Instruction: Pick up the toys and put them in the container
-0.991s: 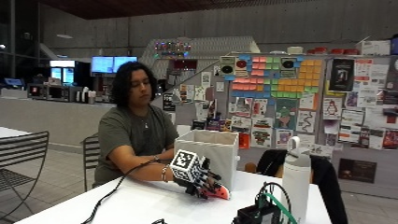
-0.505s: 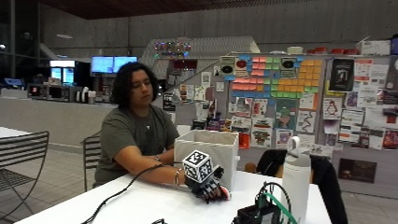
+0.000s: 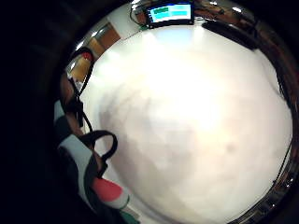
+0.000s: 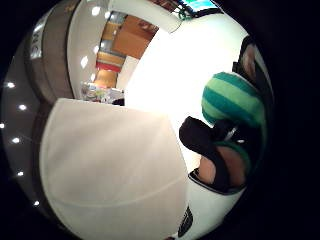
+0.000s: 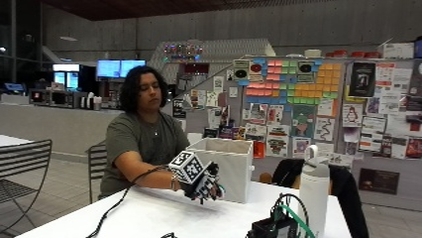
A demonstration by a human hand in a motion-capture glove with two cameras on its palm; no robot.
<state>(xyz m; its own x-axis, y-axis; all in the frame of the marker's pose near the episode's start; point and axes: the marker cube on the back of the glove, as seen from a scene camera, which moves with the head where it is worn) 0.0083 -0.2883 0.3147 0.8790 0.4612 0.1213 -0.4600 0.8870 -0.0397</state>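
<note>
one gloved right hand (image 5: 206,187) up off the white table (image 5: 165,213), raised since a second ago, when it was down at the tabletop. one toy (image 4: 231,100) seen for certain: soft, striped in two greens, tucked against the palm. fingers (image 4: 202,137) curled round it, thumb side closed over the striped body. held, then, not lying on the table. a red and white patch with a green edge (image 3: 110,191) beside the little finger in that palm view; same toy or a second one, cannot tell. in the earlier outside views a red bit showed under the fingers; now hardly visible there.

one container (image 5: 225,166): white, open-topped, boxy, standing on the table just beyond the fingertips. side wall of it (image 4: 110,170) filling much of the thumb-side view, so close to the palm, off the thumb side. toy beside that wall, not inside.

moved nearer the container than half a second ago, and higher too; fingertips now level with the lower half of its front wall. no toy visible on the table under the palm in the little-finger view, only bare white surface (image 3: 196,121).

elsewhere: one white bottle (image 5: 315,193) well off from the fingers, one dark device with green wiring (image 5: 280,225) in front of it, one lit screen (image 3: 170,12) at the table's far edge.
</note>
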